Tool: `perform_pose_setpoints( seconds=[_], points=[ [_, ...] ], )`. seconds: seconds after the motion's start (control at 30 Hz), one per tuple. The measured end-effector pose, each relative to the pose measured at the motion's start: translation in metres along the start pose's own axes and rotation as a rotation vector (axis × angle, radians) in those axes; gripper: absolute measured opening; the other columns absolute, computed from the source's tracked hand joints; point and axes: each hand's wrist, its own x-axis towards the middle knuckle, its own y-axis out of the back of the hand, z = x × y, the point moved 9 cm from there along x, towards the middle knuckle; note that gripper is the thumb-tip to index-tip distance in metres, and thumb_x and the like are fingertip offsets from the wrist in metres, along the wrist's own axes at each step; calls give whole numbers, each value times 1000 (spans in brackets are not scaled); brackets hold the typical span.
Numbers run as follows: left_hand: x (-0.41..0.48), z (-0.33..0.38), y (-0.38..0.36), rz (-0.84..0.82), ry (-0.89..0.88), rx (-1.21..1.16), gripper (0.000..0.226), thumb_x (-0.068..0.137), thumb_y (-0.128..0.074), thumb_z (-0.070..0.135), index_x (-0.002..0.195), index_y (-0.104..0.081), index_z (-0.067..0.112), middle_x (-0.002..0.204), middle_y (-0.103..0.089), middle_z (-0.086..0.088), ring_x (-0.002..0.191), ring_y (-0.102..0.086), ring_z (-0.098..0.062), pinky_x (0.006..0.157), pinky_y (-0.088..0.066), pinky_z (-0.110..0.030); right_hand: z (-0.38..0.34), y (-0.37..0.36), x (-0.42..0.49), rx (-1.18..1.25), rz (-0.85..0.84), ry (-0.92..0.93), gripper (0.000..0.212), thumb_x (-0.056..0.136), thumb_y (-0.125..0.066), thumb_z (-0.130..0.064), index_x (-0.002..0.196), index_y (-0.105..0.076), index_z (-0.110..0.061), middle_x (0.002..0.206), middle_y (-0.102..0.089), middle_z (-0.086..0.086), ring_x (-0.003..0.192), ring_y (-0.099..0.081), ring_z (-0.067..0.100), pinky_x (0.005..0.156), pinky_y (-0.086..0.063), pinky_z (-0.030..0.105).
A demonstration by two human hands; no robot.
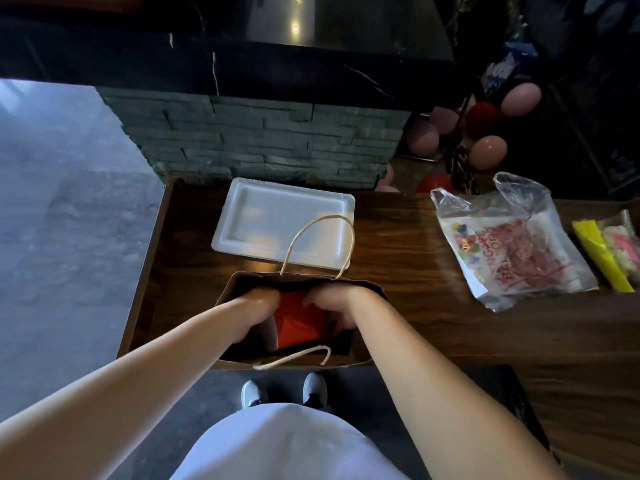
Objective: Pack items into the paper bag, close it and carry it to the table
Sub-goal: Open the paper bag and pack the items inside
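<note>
A brown paper bag (232, 296) with twine handles stands open at the near edge of a wooden counter (415, 271). Both my hands reach down into its mouth. My left hand (258, 308) and my right hand (330, 304) are curled on either side of a red item (299, 325) lying inside the bag, and each seems to grip it. The fingertips are hidden below the bag's rim. One handle (318, 244) stands up at the far side, the other (294, 356) droops over the near rim.
A white foam tray (284, 223) lies just behind the bag. To the right lie a clear plastic bag with red print (512, 244) and a yellow-and-pink packet (609, 251). Balloons (488, 150) crowd the back right. A stone wall (263, 140) backs the counter.
</note>
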Motion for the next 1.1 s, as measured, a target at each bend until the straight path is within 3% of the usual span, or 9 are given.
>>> perform_pose_setpoints(
  seconds=[0.1,0.17,0.27,0.33,0.47,0.6,0.73,0.87,1.1],
  points=[
    [3,11,-7,-10,-35,-156,31,99,-37,25,114,-59,8,112,-67,-20,107,-63,-35,99,-48,-45,4,0,0,66,12,-19,50,95,-48,-29,143,-39,-18,151,-38,11,135,-38,35,109,-35,55],
    [8,13,-16,-57,-12,-278,29,99,-40,28,106,-61,9,101,-72,-16,97,-68,-32,94,-53,-46,4,5,0,59,66,8,48,96,-47,-30,142,-42,-18,149,-42,9,134,-41,32,110,-36,51],
    [12,16,-33,-155,53,-446,33,98,-44,32,86,-65,10,62,-74,-11,59,-73,-24,63,-59,-38,-5,15,-8,11,155,117,51,97,-43,-36,146,-36,-20,154,-34,5,139,-34,25,113,-29,38],
    [13,18,-41,-187,76,-490,34,98,-44,33,90,-67,9,65,-74,-13,57,-72,-25,53,-58,-36,-12,18,-15,-31,183,181,53,99,-40,-38,148,-31,-20,157,-29,5,142,-28,24,113,-24,36],
    [17,14,-38,-179,99,-540,38,97,-44,38,89,-69,10,83,-72,-15,78,-68,-29,71,-57,-42,-21,19,-22,-229,225,220,50,102,-35,-33,147,-34,-11,155,-32,12,142,-30,26,113,-24,34],
    [23,7,-12,-37,78,-584,39,97,-40,37,102,-66,9,100,-69,-19,90,-66,-33,75,-55,-40,-32,14,-21,-517,266,197,43,100,-36,-28,127,-56,-2,131,-58,20,118,-54,34,90,-41,33],
    [24,1,-2,-40,138,-690,38,97,-43,40,92,-65,9,86,-67,-16,76,-63,-31,66,-50,-40,-54,-9,-10,-741,244,309,38,94,-46,-19,128,-57,-7,124,-61,18,111,-59,35,87,-48,36],
    [25,0,5,-37,230,-730,41,95,-47,42,79,-63,7,76,-64,-16,67,-60,-29,55,-46,-38,-41,-22,12,-915,126,245,32,87,-55,-18,116,-63,-9,118,-64,16,95,-59,31,78,-46,35],
    [32,15,-4,-119,221,-483,37,96,-48,36,82,-63,5,79,-63,-14,70,-60,-27,59,-48,-35,-50,-3,24,-872,151,275,14,90,-52,-18,100,-62,-17,93,-57,7,78,-53,23,74,-44,34]
  ],
)
